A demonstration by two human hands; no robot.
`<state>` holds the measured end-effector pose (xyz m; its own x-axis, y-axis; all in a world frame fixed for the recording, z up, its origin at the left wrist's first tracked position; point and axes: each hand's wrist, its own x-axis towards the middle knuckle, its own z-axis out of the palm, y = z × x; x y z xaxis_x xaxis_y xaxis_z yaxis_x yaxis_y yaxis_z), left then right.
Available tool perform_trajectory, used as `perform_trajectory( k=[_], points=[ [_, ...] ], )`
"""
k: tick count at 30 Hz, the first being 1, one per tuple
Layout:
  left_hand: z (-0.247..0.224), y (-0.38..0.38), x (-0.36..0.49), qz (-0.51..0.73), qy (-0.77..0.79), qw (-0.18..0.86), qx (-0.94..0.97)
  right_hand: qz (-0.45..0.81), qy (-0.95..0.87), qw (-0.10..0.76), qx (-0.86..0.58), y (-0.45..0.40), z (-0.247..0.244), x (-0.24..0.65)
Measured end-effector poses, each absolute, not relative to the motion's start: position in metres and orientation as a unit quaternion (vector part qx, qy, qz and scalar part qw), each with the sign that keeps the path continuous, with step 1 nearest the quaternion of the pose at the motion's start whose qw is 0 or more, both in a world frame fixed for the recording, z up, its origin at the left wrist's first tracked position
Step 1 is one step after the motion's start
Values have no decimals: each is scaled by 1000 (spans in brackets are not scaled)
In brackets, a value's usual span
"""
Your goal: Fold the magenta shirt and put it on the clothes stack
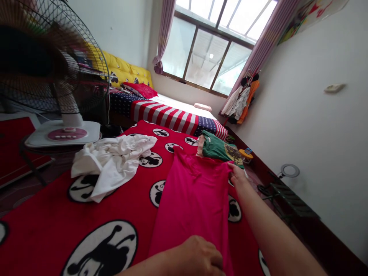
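A bright pink garment [195, 195] lies stretched lengthwise over a red blanket [123, 209] printed with black-and-white round figures. At the garment's far right corner, my right hand [238, 175] pinches the fabric between its fingers. Lower down, close to the picture's bottom edge, my left hand [198, 255] has its fingers curled onto the garment's near right edge; its fingertips are partly hidden. A crumpled white cloth [117, 161] rests on the blanket to the left. Beyond the pink garment lies a folded green T-shirt [218, 147], with something pale pink beside it.
On the left, a running fan [69, 132] stands on a stool. A bed [169, 117] with a stars-and-stripes cover is at the back, under a window [204, 57]. Clothes [244, 99] hang by the right wall. A ring light [290, 170] and dark rack [293, 201] stand at right.
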<state>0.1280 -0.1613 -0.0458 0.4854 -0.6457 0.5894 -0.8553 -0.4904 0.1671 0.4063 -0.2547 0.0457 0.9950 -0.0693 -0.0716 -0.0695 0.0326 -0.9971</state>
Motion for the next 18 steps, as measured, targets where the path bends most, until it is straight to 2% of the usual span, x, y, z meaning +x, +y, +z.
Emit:
perform_trajectory(
  k=[7, 18],
  points=[
    [-43, -161, 124, 227, -460, 213, 832, 29, -6, 697, -716, -184, 59, 389],
    [-37, -154, 121, 197, -453, 220, 841, 98, -134, 559, -813, -119, 6, 374]
  ],
)
